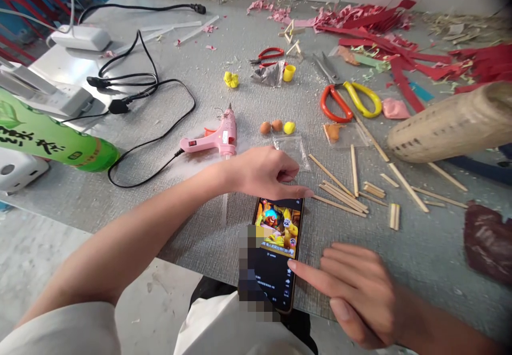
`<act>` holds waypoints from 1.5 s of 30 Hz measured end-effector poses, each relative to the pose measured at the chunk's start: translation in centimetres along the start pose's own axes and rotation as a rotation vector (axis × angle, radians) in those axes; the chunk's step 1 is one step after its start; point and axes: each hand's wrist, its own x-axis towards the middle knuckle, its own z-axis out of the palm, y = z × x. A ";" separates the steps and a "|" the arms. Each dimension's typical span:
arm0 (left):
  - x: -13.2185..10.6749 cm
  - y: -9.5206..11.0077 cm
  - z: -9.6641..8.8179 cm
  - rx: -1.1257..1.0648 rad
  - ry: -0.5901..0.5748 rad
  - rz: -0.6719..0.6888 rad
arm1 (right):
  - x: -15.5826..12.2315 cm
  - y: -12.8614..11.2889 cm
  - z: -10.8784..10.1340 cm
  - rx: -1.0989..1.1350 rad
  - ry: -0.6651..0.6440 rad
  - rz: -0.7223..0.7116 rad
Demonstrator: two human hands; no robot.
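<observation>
A smartphone [278, 248] lies at the near edge of the grey table [224, 227], its screen lit with a colourful picture. My left hand [266, 172] reaches across and rests at the phone's top edge, index finger stretched along it, other fingers curled, holding nothing. My right hand [356, 291] is at the phone's right side, fingers spread, its index fingertip touching the screen's right edge. Just beyond the left hand lie a pink glue gun [214, 137] and a small clear plastic bag [292, 150].
Several wooden sticks [344, 190] lie right of the phone. Red-and-yellow scissors [348, 99], small clay balls [277, 127], red pliers [269, 54] and red paper scraps [384, 24] lie farther back. Black cables [152, 88], a green bottle [52, 139] sit left; a woven roll [452, 126] right.
</observation>
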 end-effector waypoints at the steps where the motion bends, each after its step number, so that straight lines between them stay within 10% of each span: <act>1: 0.0 0.0 0.0 -0.002 0.000 0.001 | 0.0 0.0 0.0 0.001 0.001 -0.001; 19: 0.0 0.1 0.0 0.003 -0.006 -0.004 | -0.3 -0.1 1.0 0.088 -0.095 -0.200; 36: 0.0 0.2 0.0 0.009 -0.008 -0.018 | 0.1 -0.1 0.3 0.063 -0.114 -0.152; 45: -0.1 0.4 -0.1 -0.009 -0.014 -0.027 | -0.4 0.2 0.6 0.043 0.100 0.058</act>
